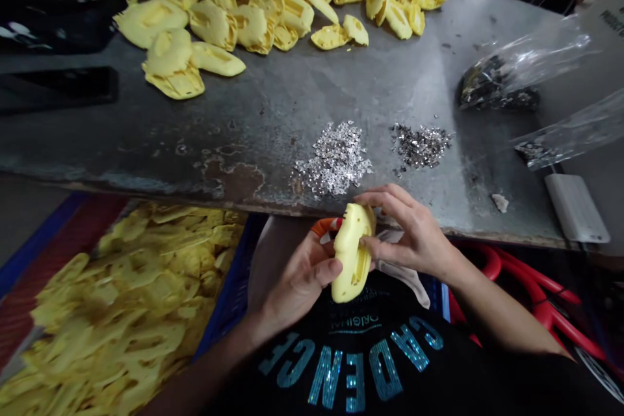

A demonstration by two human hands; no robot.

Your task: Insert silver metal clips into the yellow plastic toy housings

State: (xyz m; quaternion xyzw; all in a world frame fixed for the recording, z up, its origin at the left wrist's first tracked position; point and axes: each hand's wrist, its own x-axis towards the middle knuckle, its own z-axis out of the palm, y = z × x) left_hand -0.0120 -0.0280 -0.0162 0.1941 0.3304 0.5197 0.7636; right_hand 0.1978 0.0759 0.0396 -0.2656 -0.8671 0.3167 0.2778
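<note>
Both hands are on a yellow molded plastic shell (347, 266), held tilted just off the table's front edge. My left hand (298, 276) grips its left side, thumb on the near face; an orange band shows on one finger. My right hand (412, 231) is closed on the upper right side, thumb at the recess and fingers over the top. Whether a small part sits under that thumb is hidden. Beyond the hands lie a heap of small silver metal pieces (336, 159) and a smaller, darker heap of metal pieces (422, 145).
Several yellow shells (253, 23) are piled along the back of the metal table (287, 94). A dark phone-like slab (58, 88) lies left. Plastic bags of dark pieces (497, 81) and a white box (578, 208) stand right. Below left, a crate holds yellow parts (121, 312).
</note>
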